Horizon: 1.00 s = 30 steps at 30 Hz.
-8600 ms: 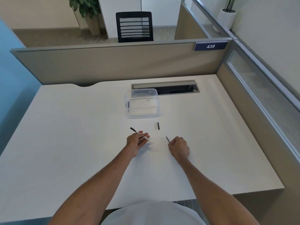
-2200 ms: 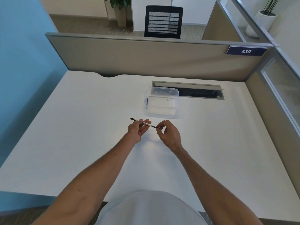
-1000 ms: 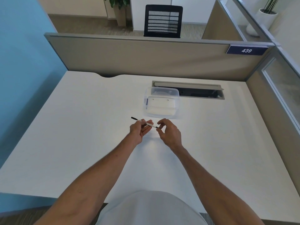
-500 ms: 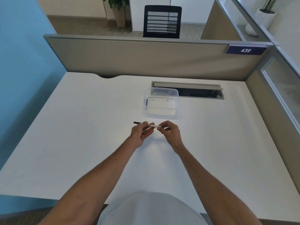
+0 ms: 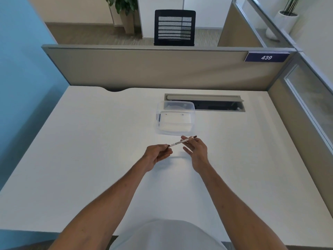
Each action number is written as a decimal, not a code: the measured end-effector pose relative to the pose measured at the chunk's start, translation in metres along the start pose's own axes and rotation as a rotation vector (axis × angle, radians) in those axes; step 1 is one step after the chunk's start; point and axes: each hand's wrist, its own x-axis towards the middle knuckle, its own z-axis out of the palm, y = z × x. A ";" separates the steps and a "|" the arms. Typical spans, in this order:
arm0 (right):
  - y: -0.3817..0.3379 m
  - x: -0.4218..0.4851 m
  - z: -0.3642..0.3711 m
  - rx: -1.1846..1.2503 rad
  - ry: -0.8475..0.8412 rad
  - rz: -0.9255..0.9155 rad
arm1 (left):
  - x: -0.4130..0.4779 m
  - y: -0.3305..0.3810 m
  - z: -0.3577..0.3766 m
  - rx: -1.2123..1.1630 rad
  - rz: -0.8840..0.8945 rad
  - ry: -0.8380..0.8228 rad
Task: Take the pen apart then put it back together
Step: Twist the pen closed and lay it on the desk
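Note:
A slim white pen (image 5: 178, 142) with dark ends hangs slanted just above the white desk (image 5: 90, 141), in front of the clear box. My left hand (image 5: 156, 156) pinches its near-left tip between thumb and fingers. My right hand (image 5: 195, 150) holds the far-right part, with the fingers loosely spread and the dark end poking out past them. No loose pen parts show on the desk.
A clear plastic box (image 5: 175, 120) stands just beyond the hands. Behind it is a cable slot (image 5: 205, 103) in the desk. Beige partition walls (image 5: 153, 69) close off the back and right sides.
The pen has shifted to the right: it stuck out left of my left hand before, and now it spans between both hands with its far end past my right fingers.

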 end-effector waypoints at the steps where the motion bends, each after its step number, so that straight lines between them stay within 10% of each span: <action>1: 0.000 0.001 0.001 0.056 0.000 0.018 | 0.000 -0.002 0.002 0.008 -0.003 -0.022; 10: 0.000 -0.001 0.007 0.676 -0.054 0.115 | 0.001 -0.015 0.023 0.101 -0.001 -0.140; 30: -0.015 0.001 0.007 0.627 -0.048 0.151 | -0.003 -0.004 0.005 -0.074 -0.135 -0.194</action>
